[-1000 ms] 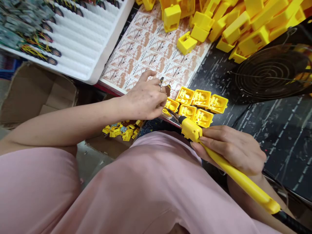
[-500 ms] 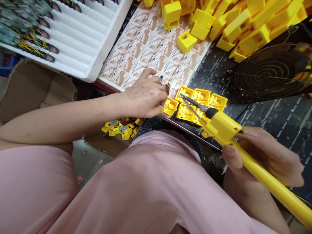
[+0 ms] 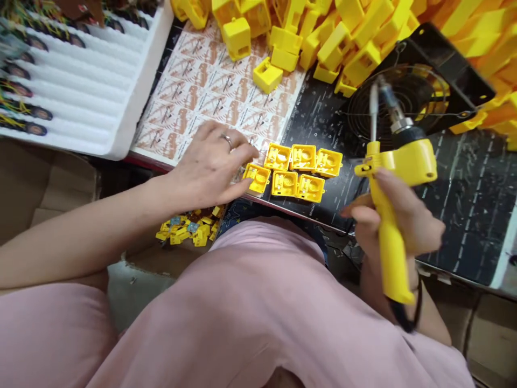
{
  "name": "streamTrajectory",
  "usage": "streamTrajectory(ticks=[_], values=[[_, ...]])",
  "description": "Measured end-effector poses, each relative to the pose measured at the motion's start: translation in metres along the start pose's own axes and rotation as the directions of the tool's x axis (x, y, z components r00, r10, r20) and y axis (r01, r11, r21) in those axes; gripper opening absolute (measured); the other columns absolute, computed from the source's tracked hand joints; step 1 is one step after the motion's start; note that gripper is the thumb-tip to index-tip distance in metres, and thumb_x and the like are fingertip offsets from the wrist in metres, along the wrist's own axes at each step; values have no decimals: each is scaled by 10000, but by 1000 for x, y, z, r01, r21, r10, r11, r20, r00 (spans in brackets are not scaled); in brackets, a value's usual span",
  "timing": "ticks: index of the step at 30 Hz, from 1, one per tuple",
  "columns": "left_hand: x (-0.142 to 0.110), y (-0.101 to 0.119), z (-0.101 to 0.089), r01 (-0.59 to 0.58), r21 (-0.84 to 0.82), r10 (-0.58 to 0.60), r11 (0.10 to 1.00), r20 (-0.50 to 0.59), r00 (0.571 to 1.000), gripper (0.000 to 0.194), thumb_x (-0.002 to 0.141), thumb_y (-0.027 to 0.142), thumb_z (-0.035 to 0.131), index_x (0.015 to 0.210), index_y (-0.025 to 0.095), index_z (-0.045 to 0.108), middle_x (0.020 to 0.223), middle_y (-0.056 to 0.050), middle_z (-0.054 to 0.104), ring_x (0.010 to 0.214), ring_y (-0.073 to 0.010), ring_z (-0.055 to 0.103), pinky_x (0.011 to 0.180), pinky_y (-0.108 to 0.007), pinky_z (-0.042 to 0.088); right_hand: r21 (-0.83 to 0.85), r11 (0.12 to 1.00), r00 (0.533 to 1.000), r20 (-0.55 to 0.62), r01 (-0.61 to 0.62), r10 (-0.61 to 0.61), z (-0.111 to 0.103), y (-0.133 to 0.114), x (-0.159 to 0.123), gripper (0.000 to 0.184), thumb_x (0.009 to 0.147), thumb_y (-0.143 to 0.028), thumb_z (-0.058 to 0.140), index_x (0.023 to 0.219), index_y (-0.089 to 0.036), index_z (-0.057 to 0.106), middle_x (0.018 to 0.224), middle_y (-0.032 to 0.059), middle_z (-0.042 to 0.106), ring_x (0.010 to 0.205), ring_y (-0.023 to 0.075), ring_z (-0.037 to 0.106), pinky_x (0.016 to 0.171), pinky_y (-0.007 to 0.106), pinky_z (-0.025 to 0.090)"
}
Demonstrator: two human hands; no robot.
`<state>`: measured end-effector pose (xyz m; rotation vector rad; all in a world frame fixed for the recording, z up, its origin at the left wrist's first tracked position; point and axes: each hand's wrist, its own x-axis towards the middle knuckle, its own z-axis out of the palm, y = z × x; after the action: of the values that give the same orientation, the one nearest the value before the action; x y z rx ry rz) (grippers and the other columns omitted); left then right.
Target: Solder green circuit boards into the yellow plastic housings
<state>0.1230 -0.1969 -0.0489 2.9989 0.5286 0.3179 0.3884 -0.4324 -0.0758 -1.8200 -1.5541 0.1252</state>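
Note:
My right hand (image 3: 398, 218) grips a yellow soldering gun (image 3: 390, 205) by its handle, the metal tip pointing up and away in front of a black fan grille (image 3: 407, 91). My left hand (image 3: 210, 164), a ring on one finger, rests with curled fingers on the leftmost of several small open yellow housings (image 3: 297, 170) set in two rows near the front edge of the black mat (image 3: 464, 183). Whether the fingers pinch anything is hidden.
A heap of yellow plastic casings (image 3: 343, 32) fills the back of the bench. A printed label sheet (image 3: 210, 91) lies beside a white foam tray (image 3: 81, 81) with wired boards. Small yellow parts (image 3: 186, 229) sit in a cardboard box below. My pink-clad lap fills the foreground.
My right hand lifted the soldering gun off the housings and swung its tip upward to the right. My left hand lowered onto the leftmost housing. The view shifted right.

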Motion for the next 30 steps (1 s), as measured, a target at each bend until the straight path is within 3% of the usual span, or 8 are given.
streamTrajectory(ticks=[6, 12, 17, 21, 24, 26, 28, 30], values=[[11, 33, 28, -180, 86, 191, 980, -145, 971, 843, 959, 703, 581, 1552, 119, 445, 1607, -257, 495, 1484, -422, 488, 1195, -575, 370, 3, 985, 975, 140, 173, -172, 11, 21, 34, 719, 747, -565, 904, 1307, -262, 569, 1346, 151, 676, 1262, 374, 666, 1049, 573, 580], [60, 36, 49, -229, 39, 223, 973, 119, 967, 1003, 922, 766, 559, 1612, 54, 411, 1648, -296, 425, 1529, -461, 427, 1165, -619, 420, 28, 862, 841, 202, 507, -501, 35, 46, 75, 713, 837, -605, 808, 1381, -257, 505, 1184, 137, 706, 1069, 351, 736, 925, 552, 633], [71, 19, 39, -304, -52, 308, 951, 231, 923, 923, 936, 663, 586, 1596, 34, 437, 1578, -279, 527, 1362, -400, 595, 1014, -525, 537, -17, 888, 875, 178, 460, -450, 57, 43, 73, 623, 881, -524, 778, 1368, -248, 504, 1244, 124, 690, 1089, 316, 739, 908, 488, 645], [61, 5, 16, -288, -126, 313, 949, 297, 902, 954, 879, 716, 644, 1583, 94, 476, 1589, -257, 526, 1415, -393, 566, 1113, -545, 485, -46, 917, 915, 109, 395, -389, 75, 20, 62, 611, 879, -468, 800, 1367, -245, 507, 1211, 124, 708, 1076, 314, 752, 885, 473, 653], [68, -38, -10, -176, -151, 219, 973, 352, 910, 784, 934, 735, 531, 1515, 211, 575, 1496, -149, 647, 1321, -336, 633, 1139, -518, 455, -12, 929, 928, 59, 369, -368, 80, 8, 55, 669, 848, -500, 839, 1363, -237, 504, 1267, 150, 708, 1192, 354, 727, 931, 512, 643], [83, -89, -23, 97, -8, -93, 995, 208, 974, 624, 1006, 630, 439, 1435, 222, 637, 1359, -88, 727, 1256, -296, 617, 1145, -519, 423, 32, 935, 935, -24, 353, -353, 78, 6, 52, 677, 827, -481, 866, 1345, -240, 504, 1302, 153, 710, 1249, 356, 708, 974, 516, 632], [101, -149, -27, 368, 140, -368, 919, -23, 930, 675, 982, 654, 450, 1456, 201, 613, 1522, -66, 614, 1426, -334, 415, 1254, -602, 251, 48, 938, 934, -121, 344, -336, 76, 7, 51, 630, 827, -404, 880, 1313, -251, 510, 1333, 147, 713, 1264, 337, 707, 1012, 506, 621], [114, -207, -21, 530, 197, -515, 825, -125, 848, 833, 867, 753, 544, 1463, 172, 599, 1582, -81, 553, 1463, -380, 322, 1259, -661, 159, 20, 940, 928, -166, 342, -334, 75, 8, 52, 577, 840, -329, 871, 1288, -261, 515, 1314, 127, 733, 1242, 314, 723, 1013, 489, 625]])
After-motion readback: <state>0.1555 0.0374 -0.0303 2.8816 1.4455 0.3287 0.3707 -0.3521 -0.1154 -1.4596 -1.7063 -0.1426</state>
